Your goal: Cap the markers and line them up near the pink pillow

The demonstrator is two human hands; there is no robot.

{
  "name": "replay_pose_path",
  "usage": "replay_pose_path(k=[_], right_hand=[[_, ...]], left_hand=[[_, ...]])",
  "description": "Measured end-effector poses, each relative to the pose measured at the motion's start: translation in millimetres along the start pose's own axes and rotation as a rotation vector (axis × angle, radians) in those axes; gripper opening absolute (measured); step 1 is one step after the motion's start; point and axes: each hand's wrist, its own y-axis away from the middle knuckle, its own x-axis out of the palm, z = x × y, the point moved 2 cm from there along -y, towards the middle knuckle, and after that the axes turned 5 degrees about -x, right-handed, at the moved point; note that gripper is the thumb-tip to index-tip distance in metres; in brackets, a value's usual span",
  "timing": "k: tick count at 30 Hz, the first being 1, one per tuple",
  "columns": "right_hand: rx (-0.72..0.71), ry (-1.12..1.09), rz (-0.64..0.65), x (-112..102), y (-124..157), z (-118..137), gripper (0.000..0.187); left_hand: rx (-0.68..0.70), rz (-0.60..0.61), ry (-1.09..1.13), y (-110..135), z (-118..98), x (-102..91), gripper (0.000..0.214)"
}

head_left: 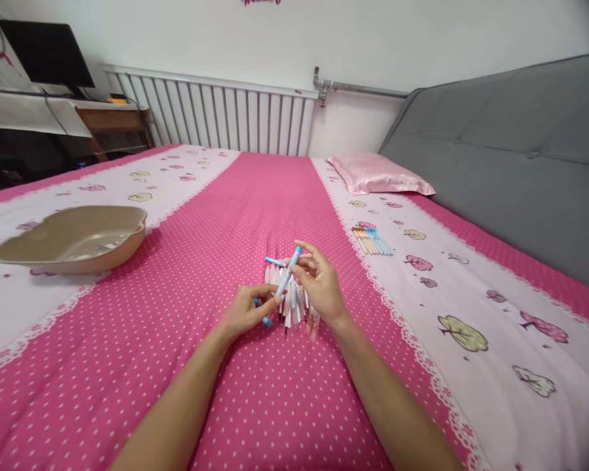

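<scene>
A light blue pen (287, 275) is held up at a slant over the pink dotted bed sheet (255, 209). My left hand (245, 311) pinches its lower end. My right hand (319, 281) has its fingers curled around the upper part near the cap. Under both hands lies a loose heap of several white and blue pens (294, 307), partly hidden by my fingers. A neat row of several coloured pens (372, 241) lies farther right on the pale strip of the sheet, apart from both hands.
A beige heart-shaped tray (73, 239) sits on the left of the bed. A pink pillow (380, 174) lies by the grey headboard (510, 150) at the right. A white radiator (216, 114) and a desk with a monitor (49, 52) stand behind.
</scene>
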Motion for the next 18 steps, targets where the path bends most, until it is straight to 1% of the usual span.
replay_pose_path(k=[7, 12, 18], right_hand=[[0.035, -0.023, 0.051, 2.7, 1.2, -0.1, 0.062], [0.106, -0.048, 0.028, 3.1, 1.5, -5.4, 0.073], [0.133, -0.065, 0.039, 2.0, 0.7, -10.6, 0.069]], left_hand=[[0.001, 0.012, 0.029, -1.0, -0.8, 0.3, 0.038], [-0.005, 0.013, 0.040, -0.8, -0.4, 0.5, 0.038], [0.001, 0.001, 0.016, -0.5, 0.0, 0.2, 0.036]])
